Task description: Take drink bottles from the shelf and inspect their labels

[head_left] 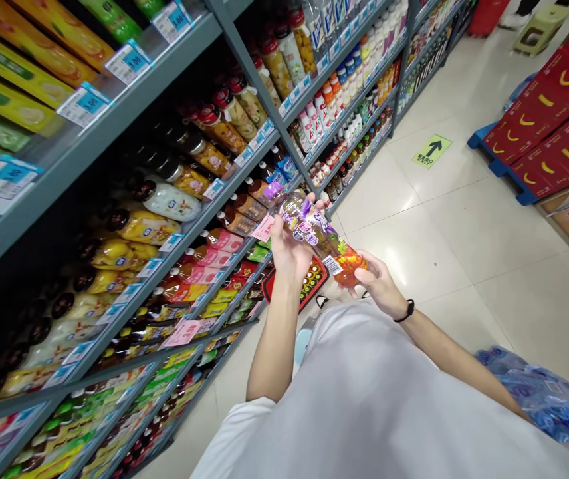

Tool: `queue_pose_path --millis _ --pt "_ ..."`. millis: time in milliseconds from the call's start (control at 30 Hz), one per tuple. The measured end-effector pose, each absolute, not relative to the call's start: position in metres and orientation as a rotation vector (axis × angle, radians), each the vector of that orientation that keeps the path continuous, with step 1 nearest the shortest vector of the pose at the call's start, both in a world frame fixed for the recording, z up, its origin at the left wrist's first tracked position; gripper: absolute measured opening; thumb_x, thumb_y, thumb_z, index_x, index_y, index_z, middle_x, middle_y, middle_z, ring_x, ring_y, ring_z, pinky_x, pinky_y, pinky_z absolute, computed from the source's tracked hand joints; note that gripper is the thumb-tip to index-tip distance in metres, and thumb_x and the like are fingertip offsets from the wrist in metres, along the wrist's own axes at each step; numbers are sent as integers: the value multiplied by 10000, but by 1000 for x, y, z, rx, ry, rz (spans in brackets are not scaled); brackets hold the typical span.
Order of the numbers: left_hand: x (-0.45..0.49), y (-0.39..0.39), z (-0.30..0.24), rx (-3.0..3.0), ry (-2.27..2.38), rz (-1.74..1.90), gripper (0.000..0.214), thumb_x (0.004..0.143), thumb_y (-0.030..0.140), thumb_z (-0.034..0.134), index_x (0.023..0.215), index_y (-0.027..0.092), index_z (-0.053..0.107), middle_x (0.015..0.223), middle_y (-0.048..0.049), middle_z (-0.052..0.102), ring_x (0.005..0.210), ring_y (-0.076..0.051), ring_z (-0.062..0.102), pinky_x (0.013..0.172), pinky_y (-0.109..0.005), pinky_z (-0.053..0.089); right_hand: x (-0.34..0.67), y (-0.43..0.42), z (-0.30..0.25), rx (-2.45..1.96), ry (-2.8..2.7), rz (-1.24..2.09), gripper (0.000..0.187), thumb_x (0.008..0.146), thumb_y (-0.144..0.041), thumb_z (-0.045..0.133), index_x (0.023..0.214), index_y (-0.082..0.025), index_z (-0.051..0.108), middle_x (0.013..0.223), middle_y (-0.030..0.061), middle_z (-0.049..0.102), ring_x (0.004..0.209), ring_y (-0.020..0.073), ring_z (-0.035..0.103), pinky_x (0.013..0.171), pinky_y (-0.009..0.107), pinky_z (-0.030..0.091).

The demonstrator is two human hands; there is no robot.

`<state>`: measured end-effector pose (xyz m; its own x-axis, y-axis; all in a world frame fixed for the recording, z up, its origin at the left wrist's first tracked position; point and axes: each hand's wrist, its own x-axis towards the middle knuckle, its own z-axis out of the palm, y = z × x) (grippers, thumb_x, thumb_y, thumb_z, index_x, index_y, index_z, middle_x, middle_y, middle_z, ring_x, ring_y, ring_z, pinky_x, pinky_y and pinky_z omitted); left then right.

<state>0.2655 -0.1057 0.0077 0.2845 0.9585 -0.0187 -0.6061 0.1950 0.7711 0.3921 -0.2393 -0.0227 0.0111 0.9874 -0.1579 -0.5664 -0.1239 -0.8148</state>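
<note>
A drink bottle [309, 229] with a purple cap and a purple and orange printed label lies slanted between my two hands, in front of the shelves. My left hand [292, 249] is closed round its neck end, just below the cap. At the bottle's base, my right hand [377, 283] grips it with thumb and fingers; a black band circles that wrist. Part of a barcode shows on the label. Below my hands, a red-rimmed basket [266, 287] stands on the floor with several small capped items in it.
Grey shelves [244, 60] full of bottles and price tags run along my left. Stacked red cartons [548, 126] rest on a blue pallet [496, 163] at right. Wrapped water bottles [544, 392] lie on the floor at lower right. A green stool [541, 30] stands far back.
</note>
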Motion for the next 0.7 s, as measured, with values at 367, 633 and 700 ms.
queue_pose_path --millis 367,633,700 --pt "248 -123 -16 582 591 1103 639 786 766 695 1157 246 677 1204 -99 750 1157 -289 712 958 -411 605 363 -219 -41 -804 -572 1682 683 908 -813 512 1173 -200 651 791 54 749 418 121 520 362 228 338" --pt "168 -111 -170 643 1104 732 618 701 521 906 1144 156 678 1140 -120 748 1046 -263 729 931 -382 597 341 -194 -124 -1959 -1404 1483 668 1065 -678 299 1120 -127 673 851 129 746 785 222 707 756 326 549" --pt "145 -115 -211 654 1265 603 428 829 406 846 1098 117 681 1069 -124 746 956 -225 731 883 -374 608 336 -193 -146 -2112 -1574 1493 495 1036 -585 536 1132 -123 686 984 130 753 919 238 717 879 384 556"
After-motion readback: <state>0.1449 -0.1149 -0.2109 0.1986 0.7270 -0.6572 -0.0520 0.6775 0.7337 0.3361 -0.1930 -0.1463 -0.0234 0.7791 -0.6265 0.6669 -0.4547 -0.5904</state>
